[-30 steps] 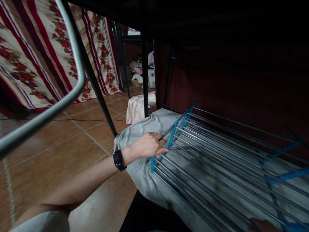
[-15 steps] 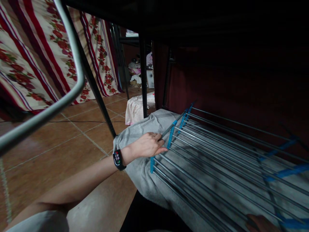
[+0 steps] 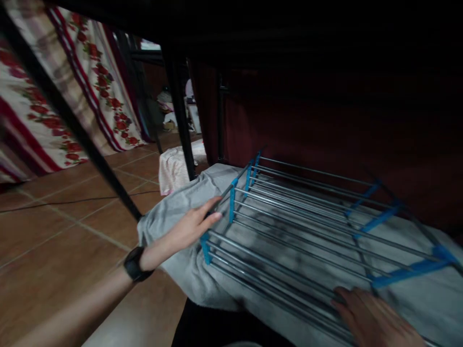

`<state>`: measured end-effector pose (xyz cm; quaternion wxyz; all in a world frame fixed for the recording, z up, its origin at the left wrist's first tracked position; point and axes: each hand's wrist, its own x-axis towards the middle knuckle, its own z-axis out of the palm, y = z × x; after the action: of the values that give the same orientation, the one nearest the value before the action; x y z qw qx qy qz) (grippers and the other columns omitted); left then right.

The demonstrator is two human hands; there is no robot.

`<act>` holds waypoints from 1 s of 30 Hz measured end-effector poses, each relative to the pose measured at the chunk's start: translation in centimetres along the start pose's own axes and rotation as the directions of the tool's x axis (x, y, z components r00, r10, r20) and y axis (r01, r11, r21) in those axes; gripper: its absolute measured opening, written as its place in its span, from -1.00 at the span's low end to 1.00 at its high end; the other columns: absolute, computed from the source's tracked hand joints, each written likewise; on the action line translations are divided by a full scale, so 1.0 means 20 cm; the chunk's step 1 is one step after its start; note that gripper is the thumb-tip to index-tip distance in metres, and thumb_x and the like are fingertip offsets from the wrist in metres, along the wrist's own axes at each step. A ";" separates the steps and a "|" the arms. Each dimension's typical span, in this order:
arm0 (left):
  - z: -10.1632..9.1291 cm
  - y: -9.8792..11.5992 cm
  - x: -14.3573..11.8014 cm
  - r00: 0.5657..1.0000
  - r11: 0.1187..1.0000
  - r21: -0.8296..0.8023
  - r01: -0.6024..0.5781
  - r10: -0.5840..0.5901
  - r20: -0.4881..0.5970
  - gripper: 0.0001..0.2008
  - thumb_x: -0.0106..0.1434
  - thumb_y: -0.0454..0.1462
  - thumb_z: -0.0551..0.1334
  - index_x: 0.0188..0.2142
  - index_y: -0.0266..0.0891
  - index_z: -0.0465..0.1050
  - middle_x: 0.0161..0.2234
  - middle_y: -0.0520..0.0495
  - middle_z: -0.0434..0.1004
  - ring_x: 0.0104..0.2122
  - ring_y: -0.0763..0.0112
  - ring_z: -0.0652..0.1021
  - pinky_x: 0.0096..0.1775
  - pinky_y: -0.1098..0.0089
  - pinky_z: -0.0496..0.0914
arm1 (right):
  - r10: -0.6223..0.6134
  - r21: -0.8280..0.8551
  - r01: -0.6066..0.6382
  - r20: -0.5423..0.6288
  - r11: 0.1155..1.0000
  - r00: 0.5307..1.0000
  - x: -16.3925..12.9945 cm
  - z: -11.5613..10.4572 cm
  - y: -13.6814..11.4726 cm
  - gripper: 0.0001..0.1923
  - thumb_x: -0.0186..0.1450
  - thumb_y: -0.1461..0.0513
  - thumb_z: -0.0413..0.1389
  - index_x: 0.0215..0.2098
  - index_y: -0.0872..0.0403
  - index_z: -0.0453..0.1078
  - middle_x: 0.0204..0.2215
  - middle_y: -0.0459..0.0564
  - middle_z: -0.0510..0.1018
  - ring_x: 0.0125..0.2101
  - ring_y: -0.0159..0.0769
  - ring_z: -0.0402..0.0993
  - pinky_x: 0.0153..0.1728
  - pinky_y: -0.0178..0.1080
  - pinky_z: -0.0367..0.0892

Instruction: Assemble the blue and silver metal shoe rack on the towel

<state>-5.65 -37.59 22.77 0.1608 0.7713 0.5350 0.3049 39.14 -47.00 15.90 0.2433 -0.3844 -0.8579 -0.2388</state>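
A grey cloth [image 3: 170, 212] lies spread under a metal drying rack [image 3: 289, 226] of thin silver bars with blue plastic crosspieces. My left hand [image 3: 190, 226], a black watch on its wrist, lies open with fingers stretched flat on the cloth at the rack's left end, fingertips by a blue crosspiece [image 3: 232, 202]. My right hand [image 3: 372, 318] rests palm down on the near bars at the lower right, fingers spread; it grips nothing that I can see.
A black metal leg [image 3: 181, 115] stands just behind the cloth, another slants at the left [image 3: 72, 125]. A pink-striped fabric bundle [image 3: 173, 166] lies on the tiled floor. A floral red-striped curtain [image 3: 83, 82] hangs at the left. A dark red drape [image 3: 325, 120] backs the rack.
The view has swung right and down, and the grey tube at the upper left is gone from sight. My left hand has flattened from a curled grip. My right hand has come into fuller view on the bars.
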 end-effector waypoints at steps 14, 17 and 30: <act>0.10 0.02 0.03 0.918 0.746 -0.582 0.324 -0.396 0.003 -0.53 0.32 0.11 0.10 -0.41 -0.23 0.40 -0.66 0.10 0.28 -0.64 0.45 0.30 -0.53 0.43 0.24 | 0.211 0.000 -0.215 0.201 0.977 0.957 0.08 -0.03 -0.10 -0.64 0.53 0.11 -0.18 -0.21 0.04 0.41 -0.41 -0.08 0.53 -0.43 -0.33 0.47 -0.35 -0.22 0.24; 0.11 0.02 0.02 0.910 0.690 -0.649 0.321 -0.415 0.008 -0.53 0.30 0.13 0.13 -0.29 -0.25 0.45 -0.62 0.09 0.33 -0.64 0.46 0.29 -0.54 0.43 0.21 | 0.177 0.005 -0.180 0.154 0.984 0.972 0.10 -0.06 -0.08 -0.67 0.52 0.13 -0.14 -0.15 0.06 0.42 -0.35 -0.04 0.57 -0.40 -0.34 0.49 -0.31 -0.22 0.27; 0.50 -0.37 -0.22 0.689 0.349 -0.880 0.322 -0.723 -0.035 -0.59 0.17 0.04 0.23 -0.29 -0.29 0.50 -0.48 -0.04 0.55 -0.45 0.29 0.51 -0.35 0.33 0.39 | 0.011 0.284 -0.061 0.172 0.957 0.985 -0.07 0.34 -0.64 -0.54 0.39 0.39 -0.13 0.17 0.06 0.38 0.02 -0.01 0.59 -0.01 -0.29 0.50 0.07 -0.23 0.30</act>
<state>-5.64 -37.99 9.53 0.4716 0.2943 0.5710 0.6041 28.55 -51.31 7.01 0.2278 -0.3792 -0.8938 -0.0734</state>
